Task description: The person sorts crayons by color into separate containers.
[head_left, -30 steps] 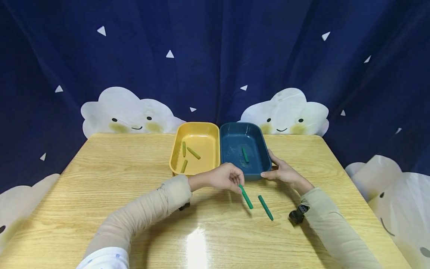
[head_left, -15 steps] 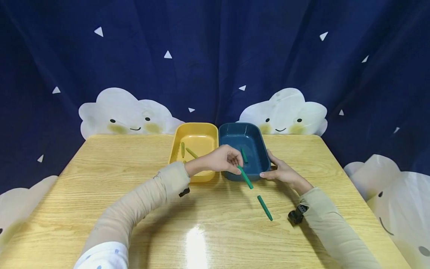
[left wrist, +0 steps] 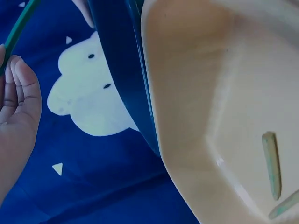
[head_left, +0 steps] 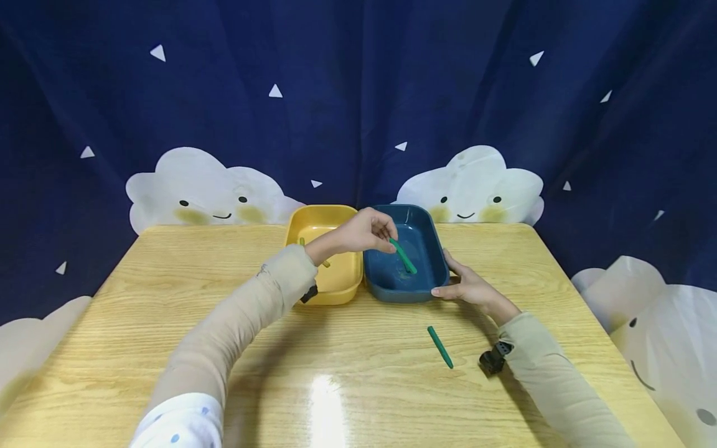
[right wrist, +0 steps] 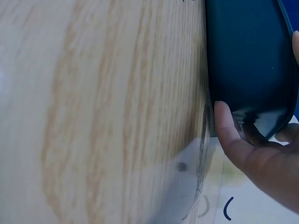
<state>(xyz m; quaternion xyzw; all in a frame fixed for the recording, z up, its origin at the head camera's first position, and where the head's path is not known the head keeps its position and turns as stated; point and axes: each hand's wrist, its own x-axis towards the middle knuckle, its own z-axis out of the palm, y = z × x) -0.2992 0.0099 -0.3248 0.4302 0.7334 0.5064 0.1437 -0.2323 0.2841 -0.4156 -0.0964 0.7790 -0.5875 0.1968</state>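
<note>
My left hand (head_left: pixel 366 231) pinches a green crayon (head_left: pixel 404 257) by one end, over the blue box (head_left: pixel 403 296). In the left wrist view the same crayon slants up from the fingers. My right hand (head_left: pixel 475 290) holds the front right corner of the blue box, thumb at the front wall and fingers along the side. Another green crayon inside that box is mostly hidden behind the held one. A further green crayon (head_left: pixel 440 347) lies on the table in front of the box. Left of it, the yellow box (head_left: pixel 333 298) contains yellow crayons (left wrist: pixel 272 165), partly covered by my left forearm.
Both boxes stand side by side at the back of the wooden table (head_left: pixel 196 292). Behind them hangs a dark blue curtain (head_left: pixel 313 112) with white clouds and triangles. Black wrist cameras (head_left: pixel 493 359) sit under both sleeves.
My left hand has carried the green crayon away from me, from above the table in front to over the blue box. My right hand keeps its place at the corner.
</note>
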